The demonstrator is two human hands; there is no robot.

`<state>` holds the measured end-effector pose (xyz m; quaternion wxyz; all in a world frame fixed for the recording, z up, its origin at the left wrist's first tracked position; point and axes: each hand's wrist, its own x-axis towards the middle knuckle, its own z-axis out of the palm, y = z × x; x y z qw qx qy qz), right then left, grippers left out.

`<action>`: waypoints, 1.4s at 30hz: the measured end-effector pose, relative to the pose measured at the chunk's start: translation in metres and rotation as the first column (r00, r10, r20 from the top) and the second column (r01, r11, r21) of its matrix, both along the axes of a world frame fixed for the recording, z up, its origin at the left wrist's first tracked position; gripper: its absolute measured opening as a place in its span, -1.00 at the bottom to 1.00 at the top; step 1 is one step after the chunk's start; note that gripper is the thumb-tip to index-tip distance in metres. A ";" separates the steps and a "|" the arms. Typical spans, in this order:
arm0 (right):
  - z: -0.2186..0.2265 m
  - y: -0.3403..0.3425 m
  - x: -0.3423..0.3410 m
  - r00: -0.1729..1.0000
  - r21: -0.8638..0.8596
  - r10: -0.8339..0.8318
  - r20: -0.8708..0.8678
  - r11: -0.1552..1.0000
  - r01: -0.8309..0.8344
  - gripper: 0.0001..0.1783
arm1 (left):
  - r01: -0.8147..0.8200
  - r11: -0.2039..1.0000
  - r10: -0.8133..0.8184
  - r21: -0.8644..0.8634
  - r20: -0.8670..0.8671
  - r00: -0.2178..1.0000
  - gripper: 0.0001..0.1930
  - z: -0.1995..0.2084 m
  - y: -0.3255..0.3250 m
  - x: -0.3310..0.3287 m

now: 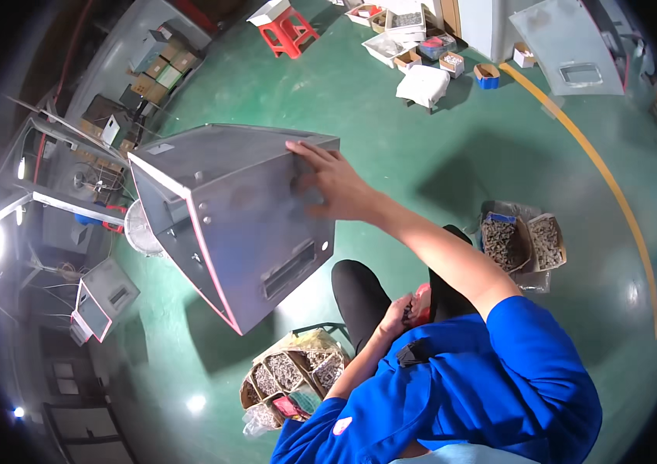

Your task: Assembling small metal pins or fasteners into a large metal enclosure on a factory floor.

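Note:
A large grey sheet-metal box (259,209) with an open side and a slot stands before me at the left. My right hand (332,185) reaches to its near upper part, fingers apart and laid against the metal, with fingertips at the upper edge. Some of those fingers are blurred. Down at my lap, my left hand (396,315) is closed, beside a red thing (421,304) between my legs. What that hand holds is too small to tell. Partly hidden behind the box is a round pale object (143,230).
A divided container of small parts (290,375) sits on the floor near my left leg. Boxes of small parts (506,240) stand at my right. Farther off are a red stool (286,32), a white-covered stool (423,85) and another metal box (104,298).

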<state>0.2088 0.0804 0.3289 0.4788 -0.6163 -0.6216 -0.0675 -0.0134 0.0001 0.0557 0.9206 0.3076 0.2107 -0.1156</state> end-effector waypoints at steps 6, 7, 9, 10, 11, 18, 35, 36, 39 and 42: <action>-0.002 -0.010 -0.015 0.960 0.129 0.249 -0.126 0.964 -0.233 -0.69 | -0.363 0.926 0.361 -0.101 -0.036 0.932 -0.70 0.053 0.037 0.034; -0.006 -0.010 -0.013 0.923 0.195 0.345 -0.172 0.930 -0.311 -0.70 | -0.413 0.901 0.423 -0.133 0.053 0.905 -0.70 0.072 0.044 0.038; -0.013 -0.016 -0.003 0.862 0.195 0.354 -0.363 0.933 -0.302 -0.73 | -0.526 0.779 0.596 -0.342 0.145 0.789 -0.74 0.112 0.052 0.044; -0.015 -0.021 0.004 0.823 0.191 0.349 -0.449 0.937 -0.293 -0.75 | -0.471 0.760 0.608 -0.447 0.236 0.758 -0.78 0.121 0.064 0.044; -0.022 -0.027 0.011 0.781 0.154 0.293 -0.552 0.956 -0.250 -0.77 | -0.591 0.645 0.718 -0.485 0.119 0.686 -0.80 0.146 0.067 0.050; -0.056 -0.008 0.016 0.569 0.033 0.186 -0.801 0.963 -0.269 -0.69 | -0.812 0.413 0.909 -0.412 0.242 0.339 -0.79 0.204 0.118 0.049; -0.050 0.057 -0.050 0.561 -0.026 0.405 -0.722 0.794 -0.608 -0.49 | -0.736 0.157 0.983 -0.659 0.178 0.050 -0.86 0.226 0.170 -0.038; -0.049 0.059 -0.058 0.630 -0.050 0.443 -0.638 0.793 -0.608 -0.54 | -0.722 0.152 0.984 -0.675 0.173 0.046 -0.86 0.225 0.172 -0.043; -0.008 0.046 -0.108 0.625 -0.087 0.490 -0.607 0.742 -0.665 -0.77 | -0.681 0.135 0.985 -0.719 0.170 0.015 -0.87 0.216 0.181 -0.057; -0.001 0.056 -0.140 0.763 -0.146 0.547 -0.345 0.772 -0.619 -0.79 | -0.720 0.165 0.979 -0.675 0.199 0.038 -0.88 0.209 0.193 -0.062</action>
